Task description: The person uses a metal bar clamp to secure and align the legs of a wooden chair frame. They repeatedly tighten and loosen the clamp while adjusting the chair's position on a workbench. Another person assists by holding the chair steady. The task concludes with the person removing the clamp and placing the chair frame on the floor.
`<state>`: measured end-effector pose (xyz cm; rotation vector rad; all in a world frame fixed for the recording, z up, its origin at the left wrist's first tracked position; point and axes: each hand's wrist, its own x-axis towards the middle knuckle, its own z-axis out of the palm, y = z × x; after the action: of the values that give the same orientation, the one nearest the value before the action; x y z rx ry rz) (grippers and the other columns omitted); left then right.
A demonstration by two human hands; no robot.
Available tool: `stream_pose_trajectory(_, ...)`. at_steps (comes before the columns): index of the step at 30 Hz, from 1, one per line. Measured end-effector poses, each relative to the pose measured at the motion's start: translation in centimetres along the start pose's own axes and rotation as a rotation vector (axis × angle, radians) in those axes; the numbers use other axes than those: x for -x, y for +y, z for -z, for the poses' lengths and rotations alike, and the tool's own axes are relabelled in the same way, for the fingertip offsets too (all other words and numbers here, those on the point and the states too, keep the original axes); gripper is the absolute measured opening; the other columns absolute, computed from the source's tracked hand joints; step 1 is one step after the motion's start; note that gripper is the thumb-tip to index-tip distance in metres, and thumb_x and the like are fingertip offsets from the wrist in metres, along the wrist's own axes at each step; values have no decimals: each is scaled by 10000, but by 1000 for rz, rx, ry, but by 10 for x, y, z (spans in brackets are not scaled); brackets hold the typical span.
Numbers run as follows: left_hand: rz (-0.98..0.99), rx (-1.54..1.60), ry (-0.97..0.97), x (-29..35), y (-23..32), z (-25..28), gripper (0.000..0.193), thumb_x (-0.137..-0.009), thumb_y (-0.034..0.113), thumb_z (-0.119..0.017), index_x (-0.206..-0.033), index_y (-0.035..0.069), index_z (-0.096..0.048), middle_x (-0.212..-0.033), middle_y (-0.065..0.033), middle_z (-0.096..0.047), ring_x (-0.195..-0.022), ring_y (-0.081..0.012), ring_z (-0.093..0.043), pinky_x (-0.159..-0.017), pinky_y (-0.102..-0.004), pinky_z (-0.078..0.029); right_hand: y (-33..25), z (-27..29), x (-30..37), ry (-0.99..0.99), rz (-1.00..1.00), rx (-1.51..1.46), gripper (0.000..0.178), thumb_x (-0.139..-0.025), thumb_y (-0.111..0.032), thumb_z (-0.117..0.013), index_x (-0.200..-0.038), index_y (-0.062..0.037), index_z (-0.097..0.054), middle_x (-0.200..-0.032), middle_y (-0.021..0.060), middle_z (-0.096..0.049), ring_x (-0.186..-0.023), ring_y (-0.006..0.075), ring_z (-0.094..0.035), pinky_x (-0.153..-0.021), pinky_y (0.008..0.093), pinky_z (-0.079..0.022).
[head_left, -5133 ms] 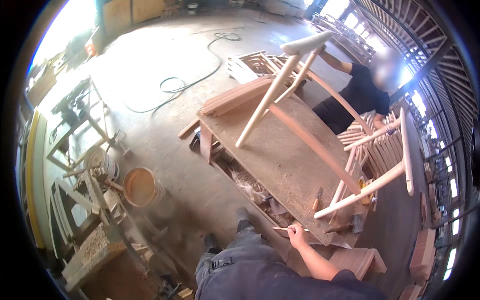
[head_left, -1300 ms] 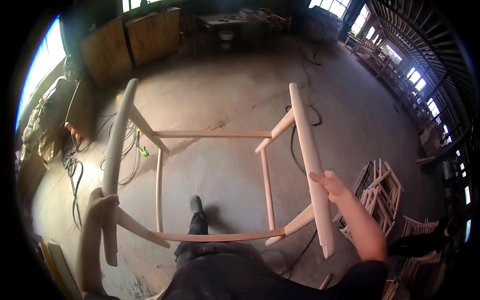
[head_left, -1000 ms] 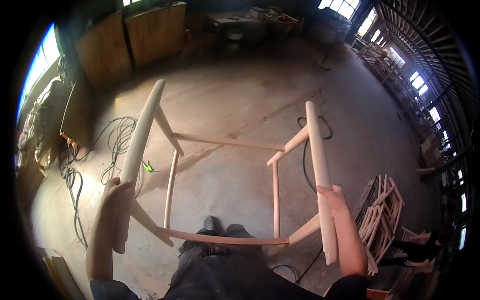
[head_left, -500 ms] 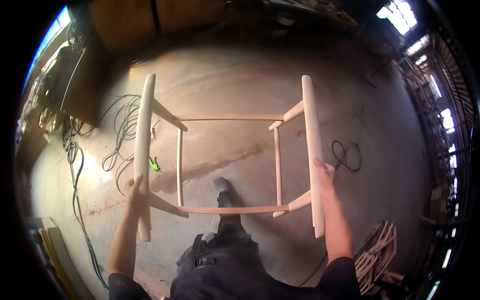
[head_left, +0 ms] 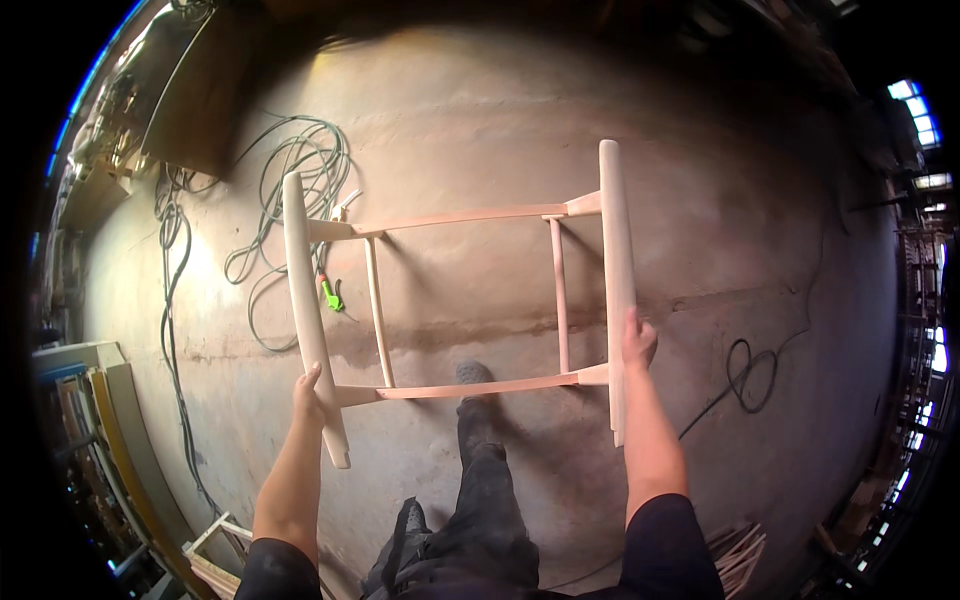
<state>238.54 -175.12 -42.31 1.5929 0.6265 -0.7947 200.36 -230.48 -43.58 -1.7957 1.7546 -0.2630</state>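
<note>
A pale wooden chair frame (head_left: 480, 386) spans the middle of the view, with no seat in it. Two reddish crossbars and two thin rails form its inner rectangle. My left hand (head_left: 312, 395) is closed round the near part of the thick left side piece (head_left: 303, 270). On the opposite side, my right hand (head_left: 639, 342) grips the right side piece (head_left: 618, 230), thumb showing on top. The frame tilts slightly, its right side a little farther forward. Shadows lie on the floor below it; whether any part touches the floor, I cannot tell.
Coiled hoses (head_left: 300, 165) and a bright green tool (head_left: 331, 294) lie on the concrete floor at the left. A black cable loop (head_left: 745, 375) is at right. Boards (head_left: 110, 430) stand at the left edge, wooden pieces (head_left: 738, 558) at the lower right. My foot (head_left: 474, 373) is beneath the near crossbar.
The view has turned and shifted over the floor as I step. The chair frame has tilted, its left side now slanting. Both hands keep their hold on it.
</note>
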Motion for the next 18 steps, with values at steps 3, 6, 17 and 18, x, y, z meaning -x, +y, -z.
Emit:
stream_pose_trajectory(3, -55, -26, 33, -12, 0, -23, 583, -886, 387, -768, -1285, 13, -562, -1142, -134, -635, -1065, -285, -611, -942, -453, -481, -3, -10, -22, 0, -18, -16, 695, -937, -651, -551, -975, 20, -729, -944, 224, -731, -952, 377, -702, -852, 453, -522)
stream_pose_trajectory(6, -248, -311, -197, -2, 0, -21, 544, -889, 378, -757, -1243, 4, -582, -1138, -124, -629, -1043, -271, -604, -922, -428, -486, 13, -7, -25, 1, 97, 84, 611, -932, -531, -603, -1226, 2, -657, -1121, 242, -699, -1059, 398, -665, -949, 468, -507)
stream_pose_trajectory(17, 201, -1055, -430, 131, -145, 222, 410, -878, 380, -704, -1034, 6, -765, -886, -94, -759, -773, -180, -714, -682, -334, -551, 123, 57, 363, -130, -95, 107, 434, -867, -239, -719, -1243, -42, -630, -1163, 185, -699, -1110, 354, -656, -986, 447, -510)
stream_pose_trajectory(18, 100, -1147, -453, 127, -154, 231, 403, -859, 382, -699, -1008, 15, -774, -864, -95, -758, -774, -188, -716, -694, -342, -553, 153, 47, 412, -207, -132, -23, 391, -880, -265, -732, -1195, -43, -666, -1101, 156, -732, -1012, 279, -697, -913, 398, -542)
